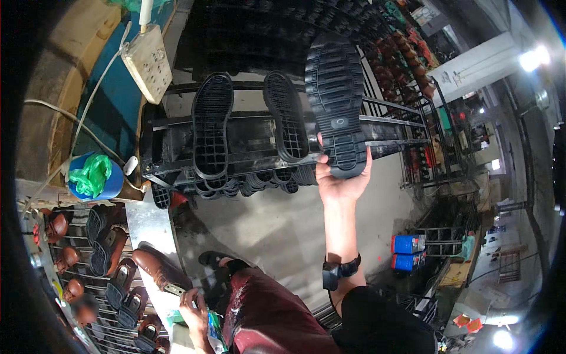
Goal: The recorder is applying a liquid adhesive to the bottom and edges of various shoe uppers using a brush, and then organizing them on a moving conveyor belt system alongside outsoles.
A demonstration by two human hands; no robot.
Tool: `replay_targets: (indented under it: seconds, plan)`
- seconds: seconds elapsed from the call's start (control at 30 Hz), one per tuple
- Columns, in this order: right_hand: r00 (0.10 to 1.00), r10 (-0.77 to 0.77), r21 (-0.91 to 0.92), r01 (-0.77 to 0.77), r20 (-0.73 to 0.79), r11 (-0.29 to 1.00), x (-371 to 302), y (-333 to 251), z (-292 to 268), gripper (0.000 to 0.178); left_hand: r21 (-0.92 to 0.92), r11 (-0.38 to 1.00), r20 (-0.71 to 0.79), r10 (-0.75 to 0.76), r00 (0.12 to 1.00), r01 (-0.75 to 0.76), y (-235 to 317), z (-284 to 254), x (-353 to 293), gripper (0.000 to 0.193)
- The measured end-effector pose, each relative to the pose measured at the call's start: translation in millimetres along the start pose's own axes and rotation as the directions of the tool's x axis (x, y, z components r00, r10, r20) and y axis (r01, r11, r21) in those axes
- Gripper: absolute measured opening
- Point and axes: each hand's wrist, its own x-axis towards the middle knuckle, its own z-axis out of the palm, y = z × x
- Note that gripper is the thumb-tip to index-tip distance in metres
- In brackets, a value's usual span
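Above the grey floor [271, 227], a black rack [250, 130] is topped by two soles [213, 127]; at its right half, a third sole [336, 88] is held upright in the right hand's grip [344, 184]. Beside a brown shoe [156, 266], the left hand's grip [196, 312] cannot be told.

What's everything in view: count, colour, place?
Held sole: one, black, upper middle
Rack soles: two, black, on the black rack
Lower soles: many, black, below
Brown shoe: one, brown, on pale bench
Racked shoes: several, brown and black, lower left
Power strip: one, off-white, upper left
Bucket: one, blue, left, holding green bag
Boxes: two, blue and red, right
Bright lights: several, white, right
Trousers: one pair, dark red, bottom
Wrist device: one, black, right wrist
Right hand: one, bare, gripping held sole
Left hand: one, bare, by brown shoe
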Motion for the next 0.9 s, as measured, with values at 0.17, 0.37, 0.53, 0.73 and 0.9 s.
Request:
replay_targets:
  seconds: [0.17, 0.37, 0.53, 0.73, 0.9]
  plan:
    - [0.955, -0.250, -0.365, 0.292, 0.158, 0.884, -2.2, -6.3, -2.6, 0.053, 0.071, 0.996, 0.034, 0.048, 0.998, -0.050, 12.8, -0.6, 7.5, 0.018]
    - [0.739, -0.318, -0.771, 0.410, 0.594, -0.487, 36.4, 66.1, -30.0, 0.057, -0.003, 1.000, 0.039, 0.015, 0.999, -0.015, 13.8, 3.5, 12.5, 0.017]
    - [0.860, -0.402, -0.839, 0.450, 0.314, 0.307, 50.3, 47.3, -41.0, 0.051, -0.013, 0.998, -0.005, 0.068, 0.998, -0.068, 11.1, 5.6, 11.7, 0.014]
    - [0.982, 0.181, -0.046, -0.178, 0.059, 0.983, -23.3, 39.5, -21.0, 0.077, 0.016, 0.999, 0.096, -0.033, 0.995, 0.031, 2.0, 5.1, 3.6, 0.015]
    - [0.970, 0.220, 0.071, -0.228, 0.101, 0.971, -47.9, 37.0, -6.2, 0.077, 0.002, 0.999, 0.077, 0.037, 0.996, -0.038, 7.4, 9.4, 10.2, 0.017]
